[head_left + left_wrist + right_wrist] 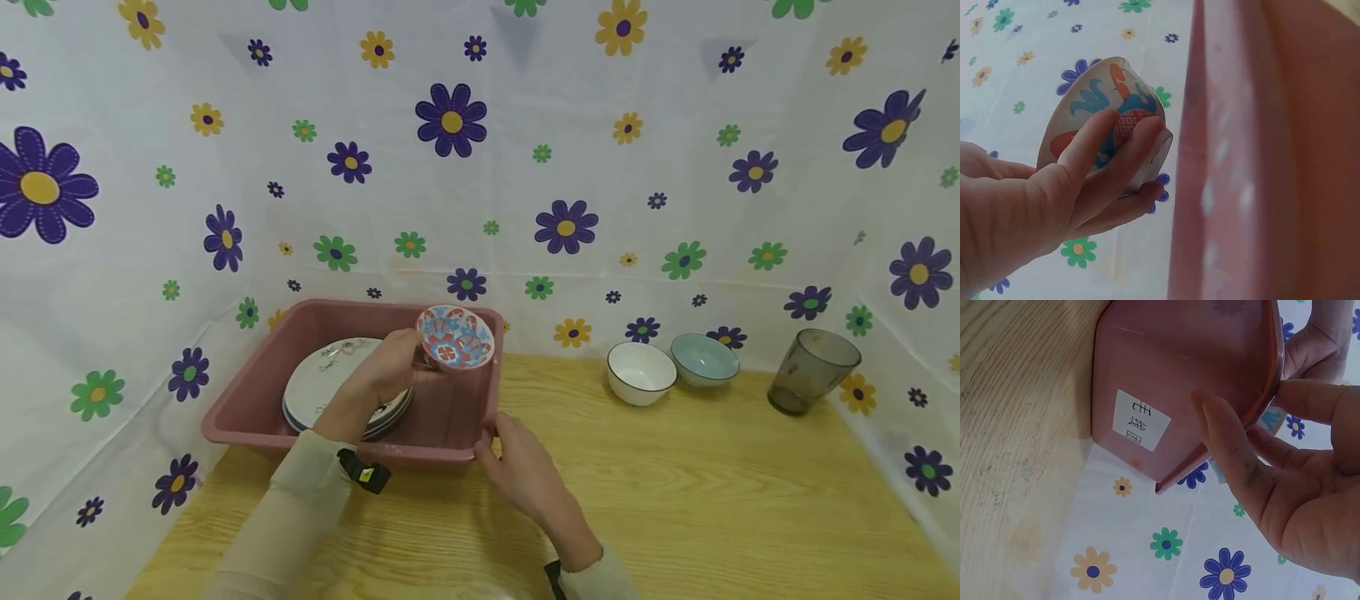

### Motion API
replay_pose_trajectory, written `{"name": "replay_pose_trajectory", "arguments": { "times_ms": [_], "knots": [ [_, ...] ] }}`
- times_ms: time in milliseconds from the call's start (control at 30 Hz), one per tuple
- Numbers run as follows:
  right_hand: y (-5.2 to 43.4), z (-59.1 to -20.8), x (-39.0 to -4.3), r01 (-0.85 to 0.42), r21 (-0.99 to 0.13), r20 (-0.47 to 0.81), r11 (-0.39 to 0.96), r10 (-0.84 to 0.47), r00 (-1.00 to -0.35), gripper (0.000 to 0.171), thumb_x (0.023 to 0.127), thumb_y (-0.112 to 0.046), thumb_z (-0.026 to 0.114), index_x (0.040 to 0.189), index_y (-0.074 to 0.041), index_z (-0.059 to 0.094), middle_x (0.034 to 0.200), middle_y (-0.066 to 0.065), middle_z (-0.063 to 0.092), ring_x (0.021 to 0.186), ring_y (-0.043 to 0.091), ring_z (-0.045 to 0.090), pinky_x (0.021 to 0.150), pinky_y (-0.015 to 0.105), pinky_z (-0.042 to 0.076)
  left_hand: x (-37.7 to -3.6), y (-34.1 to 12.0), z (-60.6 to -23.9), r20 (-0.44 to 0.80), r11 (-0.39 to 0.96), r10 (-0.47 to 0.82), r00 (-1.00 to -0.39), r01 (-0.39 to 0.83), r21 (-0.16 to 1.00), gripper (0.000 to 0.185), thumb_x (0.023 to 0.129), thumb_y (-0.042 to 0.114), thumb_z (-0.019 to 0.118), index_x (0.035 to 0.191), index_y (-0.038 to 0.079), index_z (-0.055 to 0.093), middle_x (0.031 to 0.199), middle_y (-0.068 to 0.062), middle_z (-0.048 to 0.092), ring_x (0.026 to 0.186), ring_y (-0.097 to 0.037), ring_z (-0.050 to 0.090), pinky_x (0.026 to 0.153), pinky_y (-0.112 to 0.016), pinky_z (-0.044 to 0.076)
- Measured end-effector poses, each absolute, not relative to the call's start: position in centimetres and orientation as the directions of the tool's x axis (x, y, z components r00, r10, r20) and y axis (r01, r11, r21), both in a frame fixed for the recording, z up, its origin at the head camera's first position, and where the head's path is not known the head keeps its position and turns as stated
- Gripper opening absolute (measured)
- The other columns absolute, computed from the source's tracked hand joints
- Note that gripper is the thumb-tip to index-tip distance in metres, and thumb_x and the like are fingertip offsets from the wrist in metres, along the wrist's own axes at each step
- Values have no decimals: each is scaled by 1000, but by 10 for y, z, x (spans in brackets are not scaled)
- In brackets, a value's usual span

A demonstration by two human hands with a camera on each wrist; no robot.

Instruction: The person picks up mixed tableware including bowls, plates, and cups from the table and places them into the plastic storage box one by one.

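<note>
My left hand (381, 372) holds a small bowl (456, 340) with a red and blue pattern over the right part of a pink plastic basin (427, 452). Its mouth is tilted toward the head camera. In the left wrist view, fingers (1094, 140) wrap the bowl's patterned outside. Stacked plates (326, 375), the top one white with a floral print, lie in the basin's left part, partly behind the left hand. My right hand (525, 467) grips the basin's rim at its near right corner, thumb and fingers on either side.
On the wooden table (675, 500), to the right, stand a white bowl (641, 375) with a dark rim, a light blue bowl (705, 362) and a smoky glass (810, 371). Flower-printed sheeting (510, 183) rises behind and at both sides. A white label (1140, 420) sticks to the basin's outside.
</note>
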State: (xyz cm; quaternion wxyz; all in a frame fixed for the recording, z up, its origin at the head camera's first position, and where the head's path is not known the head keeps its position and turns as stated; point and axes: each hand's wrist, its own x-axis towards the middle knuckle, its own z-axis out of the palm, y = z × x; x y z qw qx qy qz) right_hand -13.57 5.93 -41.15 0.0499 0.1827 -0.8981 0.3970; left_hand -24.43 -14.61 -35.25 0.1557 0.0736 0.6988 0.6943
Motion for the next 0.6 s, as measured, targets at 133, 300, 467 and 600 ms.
{"name": "replay_pose_trajectory", "arguments": {
  "times_ms": [133, 300, 467, 600],
  "knots": [
    [57, -412, -135, -379, -690, 256, 616, -282, -925, 18, 96, -10, 57, 111, -2, 60, 97, 3, 58, 86, 15, 50, 71, 28, 45, -252, -152, -349, -179, 39, 318, -931, -175, 984, 50, 107, 13, 15, 148, -14, 26, 142, -38, 35, 132, -46, 44, 103, -49, 44],
    [57, -412, -134, -380, -697, 265, 608, -274, -925, 18, 96, -9, 57, 112, 0, 60, 95, 3, 57, 83, 14, 49, 67, 26, 45, -265, -157, -349, -238, 89, 298, -924, -222, 971, 50, 106, 11, 11, 148, -15, 25, 137, -35, 40, 123, -42, 52, 104, -51, 44],
    [56, -413, -134, -381, -697, 271, 608, -268, -924, 19, 97, -8, 56, 112, 1, 61, 95, 3, 57, 84, 14, 50, 68, 26, 47, -277, -158, -357, -254, 164, 256, -933, -218, 962, 44, 107, 8, 21, 142, -17, 32, 101, -16, 58, 87, -20, 62, 79, -38, 56],
    [56, -414, -134, -364, -701, 255, 613, -261, -931, 21, 97, -10, 56, 114, 1, 61, 99, 2, 59, 88, 15, 53, 72, 28, 50, -282, -157, -364, -287, 226, 228, -930, -236, 945, 38, 104, 2, 30, 136, -18, 37, 84, -9, 58, 74, -16, 60, 65, -32, 55]
  ]
}}
